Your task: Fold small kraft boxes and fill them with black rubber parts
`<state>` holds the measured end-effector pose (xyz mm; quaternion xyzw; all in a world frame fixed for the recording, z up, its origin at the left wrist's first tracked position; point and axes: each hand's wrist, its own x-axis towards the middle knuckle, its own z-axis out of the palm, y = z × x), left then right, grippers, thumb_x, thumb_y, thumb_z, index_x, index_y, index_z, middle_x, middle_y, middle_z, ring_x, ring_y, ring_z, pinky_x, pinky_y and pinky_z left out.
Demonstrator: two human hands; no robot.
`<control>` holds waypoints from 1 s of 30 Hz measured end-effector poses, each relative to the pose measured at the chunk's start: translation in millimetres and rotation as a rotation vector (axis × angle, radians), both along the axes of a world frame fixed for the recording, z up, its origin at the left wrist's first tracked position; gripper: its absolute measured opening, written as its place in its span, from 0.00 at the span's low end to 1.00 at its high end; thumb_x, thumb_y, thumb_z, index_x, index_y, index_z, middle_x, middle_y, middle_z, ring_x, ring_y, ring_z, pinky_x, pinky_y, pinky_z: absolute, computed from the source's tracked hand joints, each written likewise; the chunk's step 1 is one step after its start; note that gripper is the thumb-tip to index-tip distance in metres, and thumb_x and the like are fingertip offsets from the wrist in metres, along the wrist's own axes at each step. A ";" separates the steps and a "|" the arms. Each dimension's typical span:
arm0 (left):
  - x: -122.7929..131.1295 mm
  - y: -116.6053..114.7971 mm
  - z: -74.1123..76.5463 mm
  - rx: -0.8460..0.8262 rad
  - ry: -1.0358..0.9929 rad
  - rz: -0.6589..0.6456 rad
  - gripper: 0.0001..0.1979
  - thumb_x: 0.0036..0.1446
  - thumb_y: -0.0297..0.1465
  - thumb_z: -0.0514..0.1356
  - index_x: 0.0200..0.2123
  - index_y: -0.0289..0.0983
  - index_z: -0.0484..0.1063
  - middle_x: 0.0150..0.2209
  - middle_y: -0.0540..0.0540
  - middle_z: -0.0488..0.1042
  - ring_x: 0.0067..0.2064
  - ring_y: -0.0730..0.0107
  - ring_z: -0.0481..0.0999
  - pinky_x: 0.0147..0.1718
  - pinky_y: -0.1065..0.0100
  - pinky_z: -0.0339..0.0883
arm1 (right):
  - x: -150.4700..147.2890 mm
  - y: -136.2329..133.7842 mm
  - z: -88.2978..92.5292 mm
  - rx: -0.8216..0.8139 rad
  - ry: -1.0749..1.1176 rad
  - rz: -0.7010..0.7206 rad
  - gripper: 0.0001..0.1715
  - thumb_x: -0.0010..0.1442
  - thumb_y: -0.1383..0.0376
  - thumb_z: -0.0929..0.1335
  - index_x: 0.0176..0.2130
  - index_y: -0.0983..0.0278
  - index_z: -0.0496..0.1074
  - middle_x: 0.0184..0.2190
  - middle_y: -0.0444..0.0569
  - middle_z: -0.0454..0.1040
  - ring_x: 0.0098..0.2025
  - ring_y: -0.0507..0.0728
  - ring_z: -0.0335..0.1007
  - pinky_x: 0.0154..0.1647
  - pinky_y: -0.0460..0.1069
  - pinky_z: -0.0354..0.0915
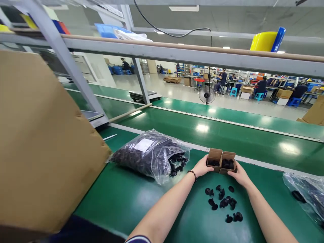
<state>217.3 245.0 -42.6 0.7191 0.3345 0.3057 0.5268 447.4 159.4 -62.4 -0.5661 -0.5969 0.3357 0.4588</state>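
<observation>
Two small cardboard boxes, side by side on the green bench (113, 194), near its pale divider strip (260, 164). Left box (215, 154) and right box (229, 155) touch or nearly so, rear flaps up, black parts inside both.

Grip: left hand (201, 167) grasps the left box by its outer side, right hand (240, 174) grasps the right box by its outer side; the pair is held between them. Bead bracelet (192, 174) on left wrist.

Loose black mushroom-shaped parts (224, 203) scattered between the forearms, on the near side of the boxes; some tipped over, some clumped.

Left of left hand: big clear bag (141, 158) of black parts, white label (144, 144) on top, open mouth facing the boxes, parts at the opening. Second clear bag (310, 190) at right edge, partly out of frame, well apart from right hand.

Large carton (45, 135) blocks the left side of the view and hides bench behind it. White stick (110, 137) pokes out beside it.

Overhead shelf beam (177, 54) crosses the view, yellow roll (263, 41) above it. Fan (207, 95) beyond the bench; people seated farther back.
</observation>
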 end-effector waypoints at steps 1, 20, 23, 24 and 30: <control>-6.4 -4.2 2.7 0.003 0.005 0.021 0.34 0.38 0.22 0.65 0.52 0.33 0.60 0.51 0.38 0.69 0.52 0.56 0.68 0.53 0.56 0.59 | -5.9 2.6 2.3 0.001 -0.007 0.014 0.35 0.49 0.63 0.68 0.55 0.66 0.57 0.52 0.55 0.66 0.53 0.60 0.63 0.56 0.57 0.58; -236.9 -190.0 155.8 0.174 -0.511 0.789 0.31 0.43 0.29 0.67 0.51 0.37 0.61 0.51 0.42 0.68 0.52 0.60 0.68 0.50 0.60 0.64 | -247.6 -34.8 167.2 0.072 0.304 0.715 0.32 0.49 0.61 0.72 0.52 0.62 0.63 0.46 0.50 0.70 0.46 0.61 0.68 0.42 0.54 0.70; -258.8 -201.4 164.9 0.228 -0.660 0.882 0.26 0.42 0.29 0.67 0.47 0.36 0.65 0.45 0.44 0.72 0.46 0.64 0.71 0.47 0.64 0.65 | -284.3 -42.7 188.8 0.142 0.294 0.720 0.30 0.48 0.61 0.72 0.50 0.63 0.64 0.43 0.50 0.71 0.43 0.61 0.69 0.38 0.53 0.71; -264.6 -204.0 167.8 0.233 -0.718 0.893 0.24 0.43 0.29 0.67 0.46 0.36 0.66 0.44 0.46 0.73 0.45 0.66 0.72 0.45 0.65 0.66 | -295.0 -45.0 194.1 0.164 0.273 0.714 0.30 0.47 0.61 0.72 0.49 0.63 0.65 0.43 0.49 0.71 0.41 0.60 0.69 0.37 0.53 0.71; -280.2 -207.5 175.1 0.259 -1.022 0.915 0.16 0.47 0.30 0.65 0.41 0.40 0.69 0.43 0.50 0.74 0.44 0.70 0.73 0.43 0.67 0.66 | -337.6 -56.6 212.9 0.210 0.257 0.678 0.29 0.46 0.60 0.72 0.48 0.64 0.66 0.41 0.50 0.72 0.36 0.58 0.71 0.35 0.52 0.70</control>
